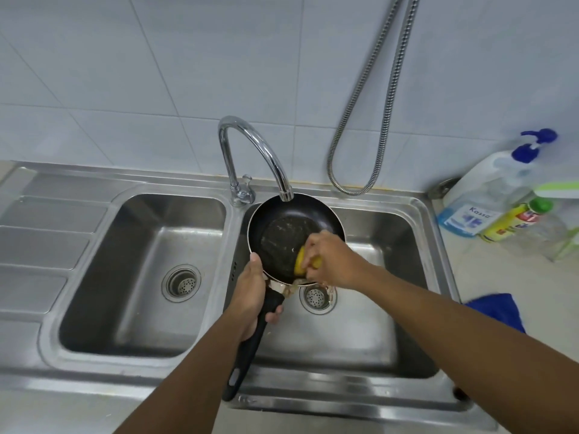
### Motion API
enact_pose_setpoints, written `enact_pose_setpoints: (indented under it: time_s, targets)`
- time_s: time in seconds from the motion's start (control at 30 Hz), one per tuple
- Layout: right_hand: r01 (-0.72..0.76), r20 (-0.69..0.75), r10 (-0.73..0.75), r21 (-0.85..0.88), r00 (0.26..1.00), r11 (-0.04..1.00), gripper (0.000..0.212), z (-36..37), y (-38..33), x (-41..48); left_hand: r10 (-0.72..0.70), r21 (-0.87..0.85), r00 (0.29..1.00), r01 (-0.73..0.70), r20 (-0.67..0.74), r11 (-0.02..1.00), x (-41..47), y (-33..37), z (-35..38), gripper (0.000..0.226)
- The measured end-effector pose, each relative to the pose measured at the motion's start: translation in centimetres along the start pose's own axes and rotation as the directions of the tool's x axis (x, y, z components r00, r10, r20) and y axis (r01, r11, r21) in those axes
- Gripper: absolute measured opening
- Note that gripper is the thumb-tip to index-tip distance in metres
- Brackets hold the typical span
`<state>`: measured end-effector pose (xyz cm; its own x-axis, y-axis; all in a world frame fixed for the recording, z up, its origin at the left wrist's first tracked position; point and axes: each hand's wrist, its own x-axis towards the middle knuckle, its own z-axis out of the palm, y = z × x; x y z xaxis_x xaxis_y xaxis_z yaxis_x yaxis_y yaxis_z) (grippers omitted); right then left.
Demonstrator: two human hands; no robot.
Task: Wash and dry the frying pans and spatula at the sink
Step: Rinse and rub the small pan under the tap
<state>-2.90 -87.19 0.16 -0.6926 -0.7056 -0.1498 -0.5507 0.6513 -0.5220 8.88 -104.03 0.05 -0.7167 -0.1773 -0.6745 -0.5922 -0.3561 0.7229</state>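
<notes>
A wide-angle camera worn on the head looks forward and steeply down onto a stainless double sink [94, 181], close beneath it. The sink fills the lower half; the tiled wall [156, 73] rises behind it. The faucet [250, 142] stands near the middle. Both forearms [194, 371] enter from the bottom edge, and the left grip [250, 292] and right grip [335, 261] meet just below centre over the right basin [360, 324]. A strip of tabletop [501, 277] shows at the far right.
</notes>
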Motion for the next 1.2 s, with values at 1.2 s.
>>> enact_pose_setpoints:
  time_s: [1.2]
  targets:
    - [0.051, -0.198, -0.019, 0.158, 0.980, 0.986, 0.013, 0.2, -1.9, 4.6, 0.142, 0.386, 0.990, -0.134, 0.008, 0.913, 1.9, 0.5, 0.8, 0.050]
